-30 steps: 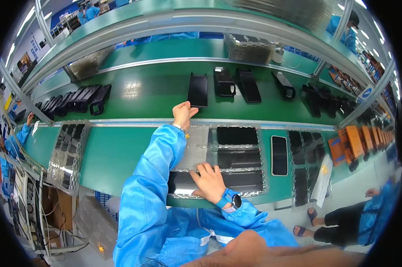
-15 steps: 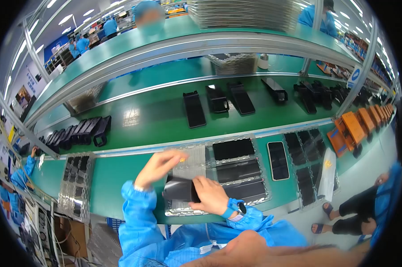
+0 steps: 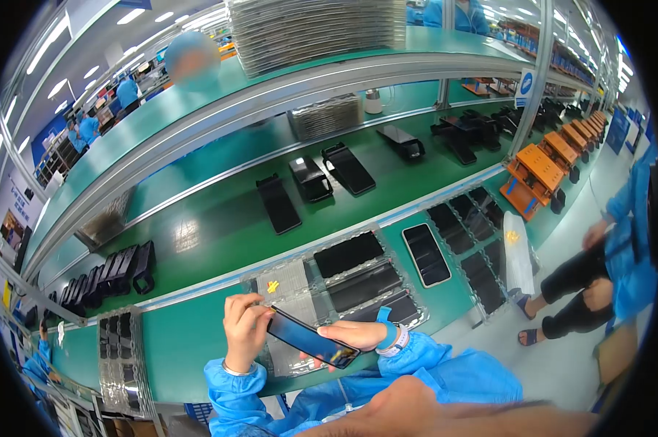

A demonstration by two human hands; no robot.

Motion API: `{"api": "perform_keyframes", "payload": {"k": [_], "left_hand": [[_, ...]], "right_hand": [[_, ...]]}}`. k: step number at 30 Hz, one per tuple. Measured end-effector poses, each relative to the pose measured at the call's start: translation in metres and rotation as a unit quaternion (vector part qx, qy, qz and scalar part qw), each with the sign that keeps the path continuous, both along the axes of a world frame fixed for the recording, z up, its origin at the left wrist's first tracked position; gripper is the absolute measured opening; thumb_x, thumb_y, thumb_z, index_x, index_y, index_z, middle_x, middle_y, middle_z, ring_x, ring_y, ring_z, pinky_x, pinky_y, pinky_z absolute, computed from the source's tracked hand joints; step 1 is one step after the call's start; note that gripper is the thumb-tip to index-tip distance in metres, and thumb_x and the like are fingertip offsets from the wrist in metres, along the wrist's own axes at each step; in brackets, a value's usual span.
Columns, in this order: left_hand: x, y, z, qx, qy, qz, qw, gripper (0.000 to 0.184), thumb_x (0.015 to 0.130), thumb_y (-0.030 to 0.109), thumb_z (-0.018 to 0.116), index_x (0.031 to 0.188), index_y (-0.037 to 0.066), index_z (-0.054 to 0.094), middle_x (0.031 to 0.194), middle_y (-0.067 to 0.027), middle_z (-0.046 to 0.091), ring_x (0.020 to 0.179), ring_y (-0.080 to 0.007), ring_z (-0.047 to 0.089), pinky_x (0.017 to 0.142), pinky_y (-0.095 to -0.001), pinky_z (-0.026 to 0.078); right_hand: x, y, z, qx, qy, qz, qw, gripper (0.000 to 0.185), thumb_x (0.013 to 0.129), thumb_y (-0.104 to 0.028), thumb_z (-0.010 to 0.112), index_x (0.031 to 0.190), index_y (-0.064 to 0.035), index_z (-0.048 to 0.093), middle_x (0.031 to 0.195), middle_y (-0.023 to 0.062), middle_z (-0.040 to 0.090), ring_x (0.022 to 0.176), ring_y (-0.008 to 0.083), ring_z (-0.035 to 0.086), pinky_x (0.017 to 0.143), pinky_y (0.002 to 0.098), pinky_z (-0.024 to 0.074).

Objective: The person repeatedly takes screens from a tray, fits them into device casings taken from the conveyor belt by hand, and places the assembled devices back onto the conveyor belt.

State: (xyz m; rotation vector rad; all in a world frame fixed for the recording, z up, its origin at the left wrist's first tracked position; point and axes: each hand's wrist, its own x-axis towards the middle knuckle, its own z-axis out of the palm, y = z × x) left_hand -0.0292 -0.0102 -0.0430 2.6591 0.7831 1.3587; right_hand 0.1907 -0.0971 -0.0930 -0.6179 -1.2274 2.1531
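A dark, glossy phone screen is tilted between my hands, just above the near edge of the tray. My right hand grips its lower right end, with the thumb over the face and fingers underneath. At the upper left corner, my left hand is closed in a pinch on the edge, where a small yellow bit shows. Small yellow tabs lie just beyond on the pale, ribbed part of the clear tray. More dark screens fill the tray's right-hand pockets.
A light-framed phone lies right of the tray, then another tray of dark panels under a white strip. Left stands a panel tray. Black holders and orange fixtures line the bench; a person sits at right.
My left hand has come down from above the tray to the screen's corner. The screen has turned so its glossy face shows. My view has swung to the right.
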Motion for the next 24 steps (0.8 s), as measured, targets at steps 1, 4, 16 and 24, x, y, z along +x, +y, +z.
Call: {"api": "perform_keyframes", "payload": {"k": [1,4,16,24], "left_hand": [[0.003,-0.005,-0.001,-0.093,-0.022,0.002,0.995,0.018,0.067,0.0,0.074,0.079,0.005,0.063,0.108,-0.0101,0.061,0.095,-0.0298,0.053,0.079,-0.0372,0.046],[0.008,-0.006,0.0,-0.087,-0.012,0.005,0.996,0.017,0.067,0.001,0.074,0.078,0.006,0.063,0.111,-0.0109,0.059,0.102,-0.0317,0.049,0.082,-0.0399,0.044],[0.004,0.023,-0.041,-0.078,-0.11,0.092,0.987,0.006,0.082,0.002,0.06,0.087,0.004,0.056,0.115,-0.0175,0.044,0.115,-0.0351,0.038,0.1,-0.0454,0.03],[0.007,0.091,-0.116,-0.138,0.065,0.181,0.972,0.022,0.071,0.019,0.077,0.082,0.007,0.061,0.124,-0.0215,0.042,0.119,-0.0439,0.032,0.1,-0.0532,0.028]], "right_hand": [[0.004,0.0,-0.001,-0.01,0.0,0.006,1.0,0.061,0.101,-0.049,0.029,0.121,0.0013,0.056,0.095,0.0098,0.066,0.07,0.0147,0.063,0.067,0.0261,0.0539],[0.007,-0.003,-0.002,-0.025,0.002,0.004,1.0,0.061,0.1,-0.049,0.029,0.121,0.002,0.056,0.095,0.0118,0.067,0.071,0.0166,0.065,0.066,0.0286,0.0553],[0.006,-0.002,-0.009,-0.19,0.303,-0.047,0.933,0.063,0.099,-0.051,0.025,0.141,-0.0042,0.035,0.129,0.0267,0.051,0.108,0.0349,0.059,0.081,0.0497,0.0545],[0.005,-0.002,-0.004,-0.123,0.236,-0.255,0.93,0.066,0.098,-0.057,0.021,0.143,-0.0094,0.03,0.135,0.0198,0.045,0.117,0.0347,0.052,0.087,0.0544,0.0515]]}}
